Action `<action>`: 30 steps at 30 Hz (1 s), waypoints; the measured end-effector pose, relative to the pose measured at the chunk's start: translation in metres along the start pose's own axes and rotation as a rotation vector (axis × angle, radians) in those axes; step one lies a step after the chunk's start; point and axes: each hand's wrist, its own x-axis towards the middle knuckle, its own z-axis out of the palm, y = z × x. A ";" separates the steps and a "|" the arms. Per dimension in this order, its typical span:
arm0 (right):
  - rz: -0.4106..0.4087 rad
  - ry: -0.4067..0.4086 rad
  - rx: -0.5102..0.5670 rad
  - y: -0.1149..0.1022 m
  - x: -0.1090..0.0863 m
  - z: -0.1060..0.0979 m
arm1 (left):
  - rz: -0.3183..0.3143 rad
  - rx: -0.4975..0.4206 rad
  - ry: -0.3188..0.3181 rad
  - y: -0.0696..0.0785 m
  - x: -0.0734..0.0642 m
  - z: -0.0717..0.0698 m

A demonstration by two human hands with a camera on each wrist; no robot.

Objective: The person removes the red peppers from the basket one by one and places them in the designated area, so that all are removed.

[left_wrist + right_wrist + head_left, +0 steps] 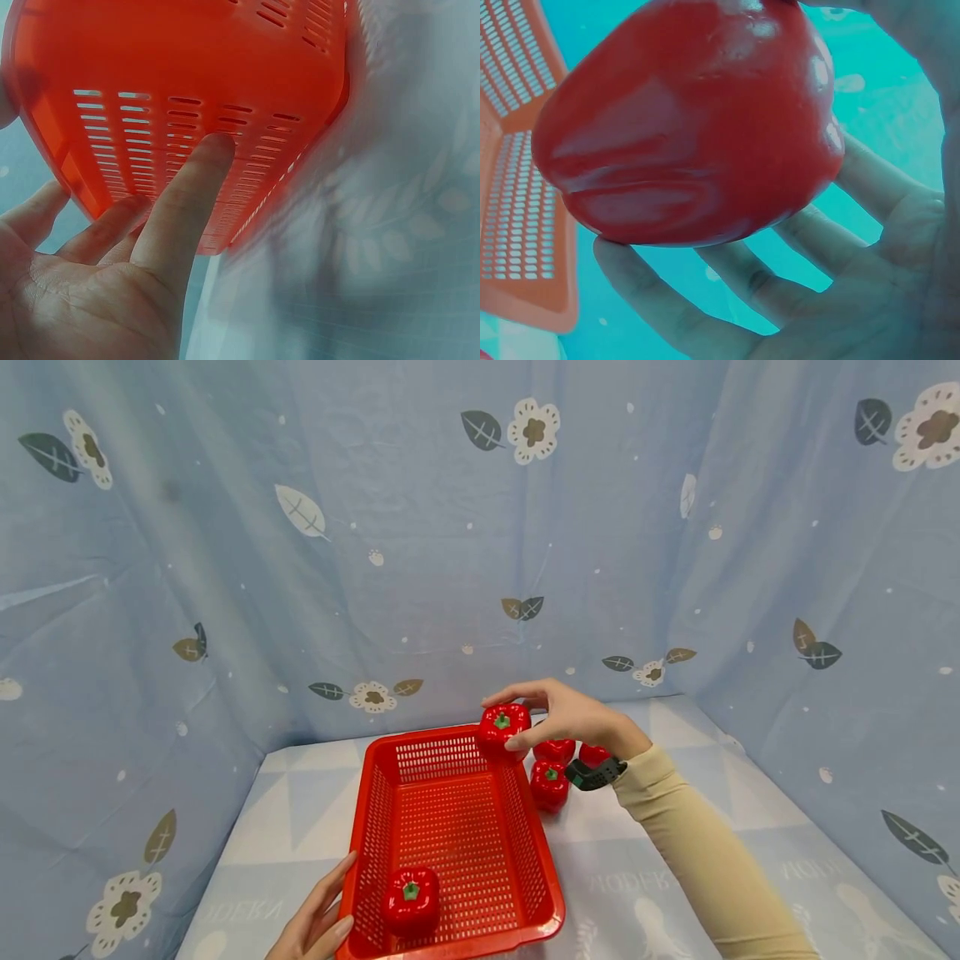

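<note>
In the head view my right hand (573, 714) holds a glossy red bell pepper (491, 735) with a green stem over the far right corner of a red plastic basket (551, 906). The right wrist view shows this bell pepper (697, 135) up close, the fingers (649, 289) around its side. My left hand (315, 914) grips the basket's left side near the front, its thumb at the rim. In the left wrist view its fingers (187, 199) lie against the slotted outer wall. Another red bell pepper (411, 906) sits inside, in the basket's near left part.
Several red bell peppers, the nearest one (550, 787) among them, lie on the table right of the basket, partly hidden behind my right hand and wrist. A patterned cloth (622, 852) covers the table. Blue curtains (420, 543) hang behind it and at both sides.
</note>
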 end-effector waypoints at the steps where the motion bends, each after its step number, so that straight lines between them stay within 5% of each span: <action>1: 0.002 0.009 0.004 0.000 -0.003 -0.002 | 0.004 0.001 -0.003 0.000 0.000 0.000; 30: 0.076 0.190 -0.053 0.025 -0.068 -0.047 | -0.032 -0.038 -0.022 0.000 0.001 -0.003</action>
